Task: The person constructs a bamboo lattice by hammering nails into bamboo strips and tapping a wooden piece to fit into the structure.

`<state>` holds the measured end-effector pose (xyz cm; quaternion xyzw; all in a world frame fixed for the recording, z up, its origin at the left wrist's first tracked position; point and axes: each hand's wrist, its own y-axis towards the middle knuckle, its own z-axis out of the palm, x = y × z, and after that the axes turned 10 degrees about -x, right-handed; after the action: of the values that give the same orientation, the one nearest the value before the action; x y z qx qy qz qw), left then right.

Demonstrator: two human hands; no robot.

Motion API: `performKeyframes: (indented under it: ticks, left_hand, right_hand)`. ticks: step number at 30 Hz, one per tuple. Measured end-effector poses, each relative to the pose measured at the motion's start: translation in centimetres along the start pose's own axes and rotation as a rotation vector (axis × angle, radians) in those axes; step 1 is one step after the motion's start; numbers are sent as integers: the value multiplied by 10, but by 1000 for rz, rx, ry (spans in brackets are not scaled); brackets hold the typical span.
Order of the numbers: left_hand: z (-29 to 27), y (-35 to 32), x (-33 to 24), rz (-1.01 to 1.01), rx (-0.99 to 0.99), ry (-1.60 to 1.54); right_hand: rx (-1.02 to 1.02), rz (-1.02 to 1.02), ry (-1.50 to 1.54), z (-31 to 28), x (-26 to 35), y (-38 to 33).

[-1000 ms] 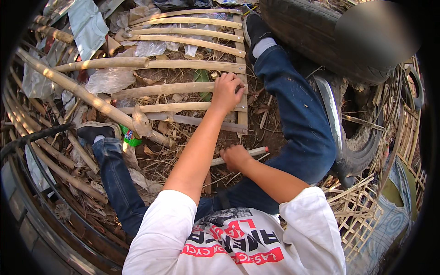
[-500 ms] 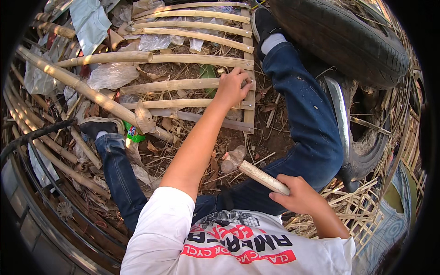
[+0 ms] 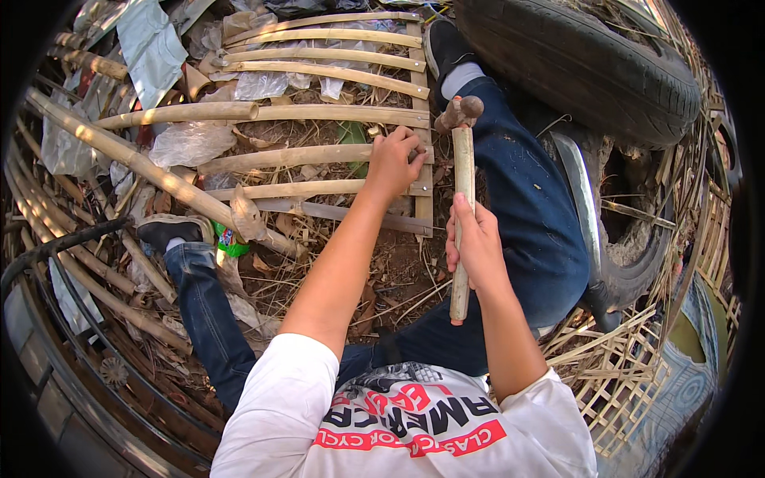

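A frame of split bamboo slats [image 3: 287,157] lies on the ground ahead of me, their right ends crossing a flat wooden strip [image 3: 422,209]. Over that strip, at the end of one slat, my left hand [image 3: 390,169] is closed in a pinch. Something small and dark shows at its fingertips, too hidden to name. My right hand [image 3: 478,245] grips a hammer [image 3: 464,163] by its pale wooden handle. The hammer is raised upright, its rusty head just right of the strip and apart from the slats.
A large black tire [image 3: 582,72] lies at the far right beside my leg, above a curved grey blade-like piece [image 3: 583,187]. Long bamboo poles [image 3: 159,166] and plastic bags [image 3: 191,134] litter the left. A dark metal frame [image 3: 72,235] stands near left; woven bamboo lattice [image 3: 617,390] lies near right.
My right hand has brought the hammer up and forward from beside my thigh, turning it so its head points away from me. The left hand stays at the slat's end.
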<state>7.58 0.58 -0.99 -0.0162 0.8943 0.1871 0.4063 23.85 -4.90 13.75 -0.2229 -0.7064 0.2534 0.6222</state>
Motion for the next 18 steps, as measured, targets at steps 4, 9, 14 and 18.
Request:
performKeyframes:
  ticks: [4, 9, 14, 18]
  left_hand:
    - [1, 4, 2, 17, -19, -13]
    - [-3, 8, 0, -24, 54, -33]
    - [-4, 11, 4, -23, 106, -55]
    - [-4, 11, 7, -17, 91, -67]
  right_hand:
    - [-13, 55, 35, -1, -8, 9]
    - [-162, -6, -78, 6, -33, 24]
    - [-337, -214, -377, 11, -65, 55]
    - [-241, -171, -372, 13, -73, 58]
